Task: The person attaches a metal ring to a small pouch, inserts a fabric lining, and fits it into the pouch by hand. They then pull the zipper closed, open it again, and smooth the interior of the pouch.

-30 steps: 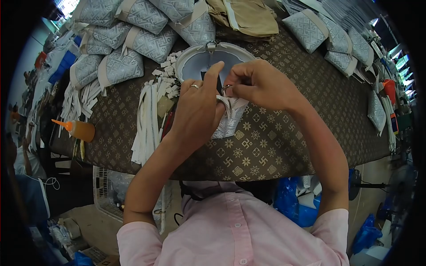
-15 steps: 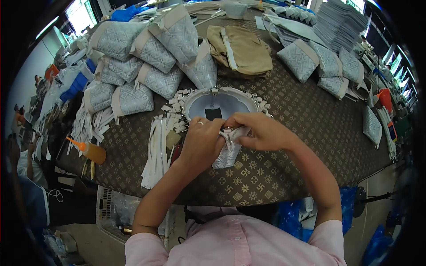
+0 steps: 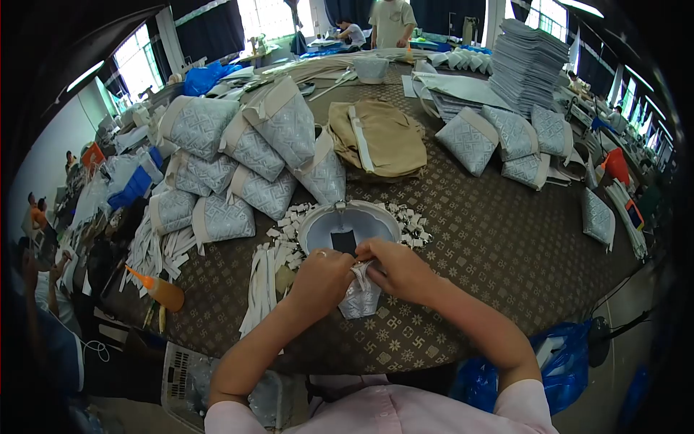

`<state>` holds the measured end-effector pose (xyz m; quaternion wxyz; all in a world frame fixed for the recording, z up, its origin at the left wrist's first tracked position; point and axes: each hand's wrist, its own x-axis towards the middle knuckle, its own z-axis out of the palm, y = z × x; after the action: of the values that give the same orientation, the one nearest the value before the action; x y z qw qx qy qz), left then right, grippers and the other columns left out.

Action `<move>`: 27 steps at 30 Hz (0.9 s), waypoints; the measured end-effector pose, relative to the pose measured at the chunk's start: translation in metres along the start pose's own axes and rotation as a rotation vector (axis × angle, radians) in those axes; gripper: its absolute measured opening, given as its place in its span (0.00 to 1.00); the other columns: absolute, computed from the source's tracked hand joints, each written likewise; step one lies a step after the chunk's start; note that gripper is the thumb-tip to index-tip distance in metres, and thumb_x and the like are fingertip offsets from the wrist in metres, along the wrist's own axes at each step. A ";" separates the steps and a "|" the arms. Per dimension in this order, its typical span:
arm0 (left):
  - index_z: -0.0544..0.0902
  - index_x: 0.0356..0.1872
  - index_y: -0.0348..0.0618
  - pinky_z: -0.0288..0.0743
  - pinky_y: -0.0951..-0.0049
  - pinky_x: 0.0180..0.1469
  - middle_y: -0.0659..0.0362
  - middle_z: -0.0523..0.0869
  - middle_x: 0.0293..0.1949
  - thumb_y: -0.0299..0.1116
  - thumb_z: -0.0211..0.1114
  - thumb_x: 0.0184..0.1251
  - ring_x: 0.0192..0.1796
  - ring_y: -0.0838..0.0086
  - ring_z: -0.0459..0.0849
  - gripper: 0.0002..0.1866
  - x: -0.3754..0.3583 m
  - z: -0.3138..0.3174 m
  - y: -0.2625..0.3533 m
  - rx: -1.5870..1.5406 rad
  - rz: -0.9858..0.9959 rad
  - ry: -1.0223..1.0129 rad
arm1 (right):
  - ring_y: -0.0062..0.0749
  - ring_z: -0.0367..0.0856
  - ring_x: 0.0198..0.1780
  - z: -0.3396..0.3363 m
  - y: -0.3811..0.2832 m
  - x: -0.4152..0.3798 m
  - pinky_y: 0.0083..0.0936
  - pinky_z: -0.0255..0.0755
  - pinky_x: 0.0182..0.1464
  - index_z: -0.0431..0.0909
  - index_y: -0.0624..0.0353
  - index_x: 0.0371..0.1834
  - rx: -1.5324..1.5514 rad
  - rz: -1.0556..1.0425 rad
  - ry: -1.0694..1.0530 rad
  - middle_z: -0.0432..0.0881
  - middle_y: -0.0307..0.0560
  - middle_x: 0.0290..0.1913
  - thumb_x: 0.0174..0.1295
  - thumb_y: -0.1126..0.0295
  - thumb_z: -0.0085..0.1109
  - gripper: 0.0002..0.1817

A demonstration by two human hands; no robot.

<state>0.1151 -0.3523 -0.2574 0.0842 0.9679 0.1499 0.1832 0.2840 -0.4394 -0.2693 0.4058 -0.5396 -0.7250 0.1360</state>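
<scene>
In front of me lies a silver-white patterned pouch [image 3: 359, 302], its mouth spread into a wide oval that shows a pale grey lining [image 3: 318, 233] and a dark square patch [image 3: 343, 241]. At the near end of the mouth, my left hand [image 3: 322, 281] is closed with its fingertips on the zipper edge. Against it, my right hand [image 3: 399, 269] pinches the same edge between thumb and fingers. The exact bit between the fingertips is hidden. Small off-white tabs with metal pieces [image 3: 412, 226] lie around the pouch.
Finished-looking patterned pouches [image 3: 249, 150] are heaped at left, with more [image 3: 470, 141] at right. A tan folded bag [image 3: 379, 137] lies ahead. White strips [image 3: 262, 289] and a bottle with an orange nozzle [image 3: 165, 293] sit at left. A person [image 3: 392, 22] stands beyond the table.
The camera view has tilted up, so the table sits lower and the far room shows. Both hands stay at the pouch's near end, their fingertips now closer together.
</scene>
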 end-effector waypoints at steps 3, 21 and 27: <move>0.78 0.33 0.36 0.68 0.60 0.48 0.52 0.79 0.28 0.27 0.60 0.54 0.36 0.57 0.79 0.07 -0.001 0.003 -0.002 -0.055 0.117 0.137 | 0.45 0.77 0.40 0.000 0.004 0.000 0.34 0.72 0.44 0.72 0.62 0.41 -0.227 -0.171 0.029 0.77 0.51 0.37 0.50 0.77 0.59 0.13; 0.78 0.28 0.42 0.63 0.63 0.45 0.55 0.79 0.28 0.29 0.64 0.49 0.37 0.63 0.78 0.05 0.002 -0.003 -0.013 -0.115 0.160 -0.105 | 0.40 0.73 0.36 -0.008 0.021 0.002 0.33 0.69 0.38 0.74 0.61 0.32 -0.225 -0.385 -0.076 0.74 0.45 0.29 0.50 0.72 0.60 0.08; 0.76 0.27 0.41 0.61 0.64 0.48 0.55 0.78 0.30 0.27 0.65 0.47 0.42 0.64 0.76 0.07 0.005 0.010 -0.030 -0.256 0.347 0.030 | 0.41 0.73 0.35 -0.006 0.027 0.006 0.33 0.69 0.38 0.76 0.60 0.31 -0.109 -0.397 -0.125 0.76 0.45 0.30 0.48 0.72 0.59 0.07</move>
<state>0.1151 -0.3235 -0.2711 0.1717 0.9578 -0.0424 0.2267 0.3060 -0.4253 -0.2805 0.3491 -0.3977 -0.8472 0.0471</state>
